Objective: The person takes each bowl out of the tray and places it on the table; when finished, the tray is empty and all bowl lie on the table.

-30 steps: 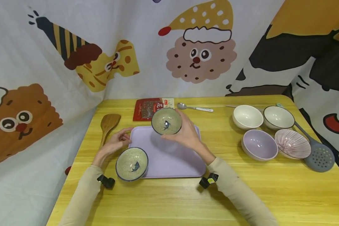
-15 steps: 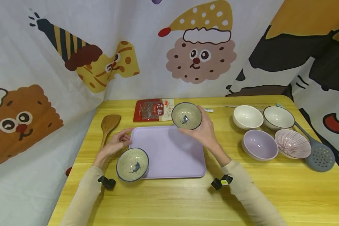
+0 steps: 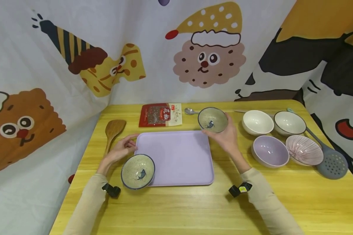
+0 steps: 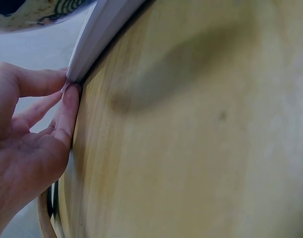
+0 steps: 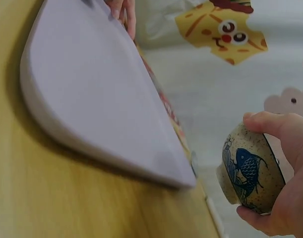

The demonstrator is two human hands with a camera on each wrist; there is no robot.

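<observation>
My right hand (image 3: 226, 137) grips a speckled bowl (image 3: 213, 120) by its side, thumb and fingers at opposite sides of the rim. In the right wrist view the bowl (image 5: 253, 168) shows a blue fish on its outer wall and hangs above the table. My left hand (image 3: 122, 150) pinches the left edge of the lilac tray (image 3: 176, 156), its fingertips (image 4: 69, 96) at the rim in the left wrist view. A matching fish bowl (image 3: 138, 171) stands at the tray's near left corner, overlapping it.
Behind the tray lie a red spice packet (image 3: 160, 115) and a spoon (image 3: 190, 111), partly hidden. A wooden spatula (image 3: 114, 130) is at left. At right stand a white bowl (image 3: 257, 122), dark-rimmed bowl (image 3: 289, 122), purple bowl (image 3: 270, 151) and striped bowl (image 3: 304, 149) beside a grey slotted turner (image 3: 332, 162).
My right hand has carried its bowl rightward from over the tray to beyond its far right corner. The left hand and the other bowl have stayed put.
</observation>
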